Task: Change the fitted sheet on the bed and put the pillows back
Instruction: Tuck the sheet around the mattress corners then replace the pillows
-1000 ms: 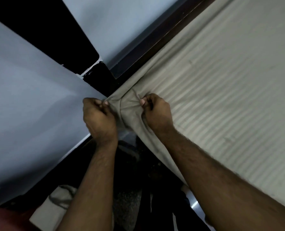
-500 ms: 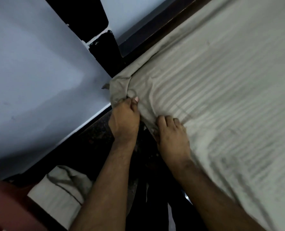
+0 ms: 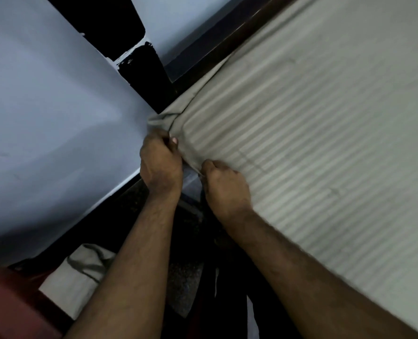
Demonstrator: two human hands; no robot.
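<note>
Fitted sheet point(image 3: 288, 123), beige with stripes, lies stretched over the bed top; its corner point(image 3: 176, 133) is bunched at the mattress corner near the wall point(image 3: 44, 106). We see the left hand point(image 3: 160, 165) curled tight on a fold of that corner, thumb nail showing, and the right hand point(image 3: 225, 187) fisted on the sheet edge just beside it, fabric pinched between them.

Changed: half a second back the right hand lay flatter on the sheet with fingers extended; now it is closed on the hem. A second ago both hands pinched a loose flap standing off the corner; now the flap is smaller and the stripes run smoother toward the corner. We judge the corner is being pulled down over the mattress, nearly seated but not tucked yet. Whether this sheet is the fresh one we cannot tell.

Outward: dark bed frame point(image 3: 227, 45) along the far edge, dark floor point(image 3: 186, 277) below the forearms, a pale crumpled cloth point(image 3: 78, 272) down left, and something red point(image 3: 10, 307) at the bottom-left corner. No pillows in view, so that step looks still ahead.
</note>
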